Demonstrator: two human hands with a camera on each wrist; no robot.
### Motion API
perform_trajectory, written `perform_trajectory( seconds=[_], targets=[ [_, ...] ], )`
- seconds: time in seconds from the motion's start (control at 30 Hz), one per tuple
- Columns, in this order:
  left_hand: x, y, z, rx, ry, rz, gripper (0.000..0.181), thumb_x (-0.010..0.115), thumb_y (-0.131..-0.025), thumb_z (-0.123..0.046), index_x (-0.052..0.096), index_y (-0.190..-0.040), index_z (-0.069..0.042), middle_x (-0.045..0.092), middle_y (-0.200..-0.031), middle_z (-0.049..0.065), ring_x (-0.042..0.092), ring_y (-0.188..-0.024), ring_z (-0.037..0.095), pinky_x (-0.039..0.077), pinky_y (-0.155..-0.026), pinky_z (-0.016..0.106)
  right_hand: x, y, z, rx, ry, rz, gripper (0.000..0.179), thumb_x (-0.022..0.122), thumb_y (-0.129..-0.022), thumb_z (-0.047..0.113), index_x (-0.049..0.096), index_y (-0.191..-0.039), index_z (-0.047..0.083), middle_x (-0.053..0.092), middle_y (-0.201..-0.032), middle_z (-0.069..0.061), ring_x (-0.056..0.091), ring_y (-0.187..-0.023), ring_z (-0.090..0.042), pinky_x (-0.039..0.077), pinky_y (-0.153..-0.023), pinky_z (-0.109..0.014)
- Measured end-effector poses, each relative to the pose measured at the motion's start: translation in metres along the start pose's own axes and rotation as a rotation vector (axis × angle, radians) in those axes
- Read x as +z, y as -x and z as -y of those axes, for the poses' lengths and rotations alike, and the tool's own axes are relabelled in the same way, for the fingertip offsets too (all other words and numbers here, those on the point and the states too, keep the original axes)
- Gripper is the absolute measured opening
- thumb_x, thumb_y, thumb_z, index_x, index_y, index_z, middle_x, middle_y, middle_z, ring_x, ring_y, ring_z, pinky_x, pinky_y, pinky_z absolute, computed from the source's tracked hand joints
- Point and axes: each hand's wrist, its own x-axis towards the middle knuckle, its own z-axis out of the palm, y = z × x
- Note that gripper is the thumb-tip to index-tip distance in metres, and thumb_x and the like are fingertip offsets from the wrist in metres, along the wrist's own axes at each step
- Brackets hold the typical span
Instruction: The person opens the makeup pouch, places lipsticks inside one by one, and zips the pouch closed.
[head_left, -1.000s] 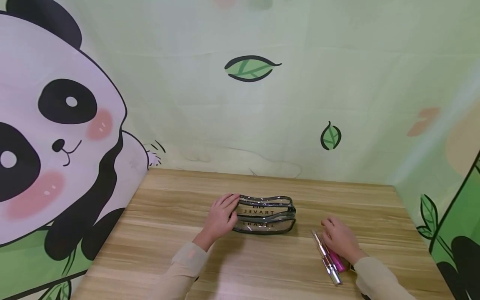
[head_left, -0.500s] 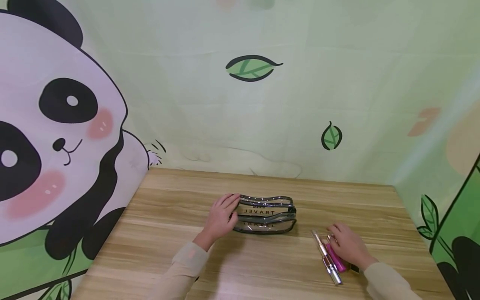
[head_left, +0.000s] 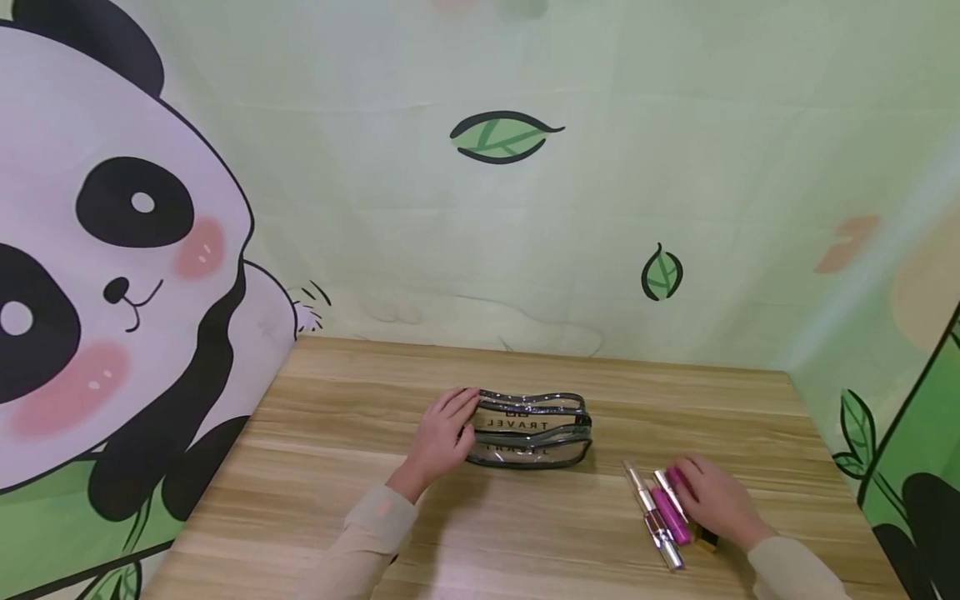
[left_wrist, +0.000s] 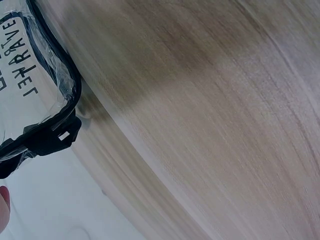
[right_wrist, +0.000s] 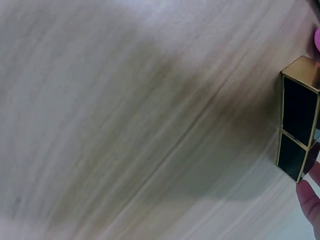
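A clear pouch with black edging and TRAVEL lettering (head_left: 525, 454) lies on the wooden table. My left hand (head_left: 437, 437) grips its left end, thumb on the near side and fingers over the far side. To the right, my right hand (head_left: 716, 498) is bent over a row of cosmetics. The row has a long silver tube (head_left: 652, 517), a magenta tube (head_left: 670, 518) and a slim silver tube (head_left: 667, 492). A bit of magenta shows at its fingers. A black-and-gold lipstick case (right_wrist: 297, 112) lies partly under this hand, fingertips (right_wrist: 306, 197) at one end.
The wooden table (head_left: 360, 392) meets a green cloth backdrop (head_left: 375, 208) printed with a panda and leaves. Bare wood shows between the pouch and the cosmetics.
My right hand has shifted right and slightly nearer, uncovering the magenta tube, the slim silver tube and part of the lipstick case. The left hand and pouch have stayed put.
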Motion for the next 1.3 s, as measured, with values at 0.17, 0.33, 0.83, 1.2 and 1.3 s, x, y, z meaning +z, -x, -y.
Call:
perform_trajectory(
  seconds=[0.17, 0.33, 0.83, 1.2, 1.3],
  targets=[
    [0.0006, 0.0003, 0.0005, 0.012, 0.001, -0.018, 0.043, 0.049, -0.077, -0.013, 0.056, -0.119, -0.005, 0.054, -0.126, 0.004, 0.046, -0.117, 0.026, 0.037, -0.096, 0.041, -0.0024, 0.0025, 0.0005, 0.09, -0.035, 0.076, 0.028, 0.062, -0.076, 0.019, 0.059, -0.102, 0.009, 0.06, -0.099, -0.012, 0.058, -0.089, -0.029, 0.048, -0.073, -0.044],
    [0.0011, 0.0009, 0.0006, 0.022, -0.011, -0.029, 0.043, 0.045, -0.079, -0.017, 0.057, -0.118, -0.005, 0.054, -0.125, 0.004, 0.046, -0.118, 0.024, 0.037, -0.097, 0.04, -0.004, 0.0046, 0.0012, 0.137, -0.055, 0.134, 0.033, 0.061, -0.077, 0.02, 0.057, -0.108, 0.007, 0.059, -0.102, -0.015, 0.057, -0.093, -0.032, 0.047, -0.074, -0.046],
    [0.0021, 0.0015, 0.0003, -0.007, -0.013, -0.01, 0.044, 0.051, -0.077, -0.013, 0.056, -0.12, -0.006, 0.053, -0.126, 0.003, 0.044, -0.12, 0.023, 0.035, -0.098, 0.04, -0.004, 0.0045, -0.0002, 0.222, -0.112, 0.222, 0.039, 0.059, -0.078, 0.019, 0.053, -0.114, 0.006, 0.053, -0.073, 0.002, 0.046, -0.06, -0.01, 0.038, -0.049, -0.025],
    [0.0043, 0.0014, 0.002, 0.02, -0.024, -0.038, 0.044, 0.052, -0.076, -0.012, 0.056, -0.119, -0.005, 0.054, -0.125, 0.004, 0.045, -0.119, 0.024, 0.036, -0.098, 0.039, -0.002, 0.0013, -0.0012, 0.315, -0.177, 0.283, 0.044, 0.056, -0.079, 0.019, 0.049, -0.118, 0.001, 0.046, -0.063, 0.003, 0.039, -0.052, -0.01, 0.033, -0.044, -0.023],
    [0.0039, 0.0009, 0.0019, 0.034, -0.021, -0.052, 0.043, 0.048, -0.078, -0.015, 0.057, -0.118, -0.004, 0.055, -0.124, 0.004, 0.046, -0.118, 0.024, 0.037, -0.097, 0.039, -0.0017, 0.0005, -0.001, 0.332, -0.179, 0.287, 0.043, 0.056, -0.079, 0.019, 0.049, -0.117, 0.0, 0.046, -0.063, 0.002, 0.041, -0.053, -0.011, 0.033, -0.045, -0.024]
  ],
)
